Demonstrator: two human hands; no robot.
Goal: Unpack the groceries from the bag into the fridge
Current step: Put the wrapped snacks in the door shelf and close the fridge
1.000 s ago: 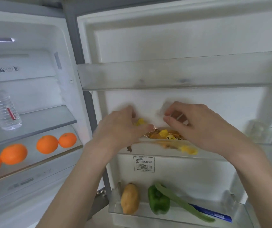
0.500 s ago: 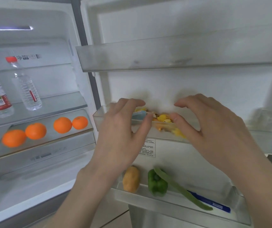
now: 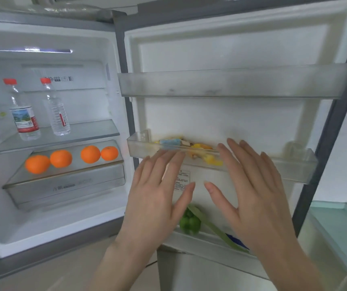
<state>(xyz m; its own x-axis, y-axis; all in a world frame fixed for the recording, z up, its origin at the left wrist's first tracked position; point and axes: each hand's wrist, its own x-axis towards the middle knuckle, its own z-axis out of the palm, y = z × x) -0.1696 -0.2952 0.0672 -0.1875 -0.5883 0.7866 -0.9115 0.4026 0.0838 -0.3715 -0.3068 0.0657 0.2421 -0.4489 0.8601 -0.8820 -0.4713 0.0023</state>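
Note:
The fridge stands open, its door swung to the right. A yellow and orange snack packet [image 3: 199, 150] lies in the middle door bin [image 3: 294, 166], next to a small blue pack [image 3: 170, 142]. My left hand [image 3: 157, 198] and my right hand [image 3: 250, 194] hover in front of that bin, fingers straight and spread, holding nothing. A green pepper [image 3: 189, 221] and a long green vegetable [image 3: 216, 229] sit in the lower door bin, partly hidden by my hands. No grocery bag is in view.
Two water bottles [image 3: 23, 114] stand on the glass shelf [image 3: 84, 133] inside. Several oranges [image 3: 61, 158] lie on the drawer cover below. The top door bin [image 3: 227, 85] looks bare. A glass-topped surface [image 3: 340, 223] lies at the right.
Both hands have let go of the snack packet and drawn back and down from the middle door bin, fingers now spread. The view has pulled back, showing more of the fridge.

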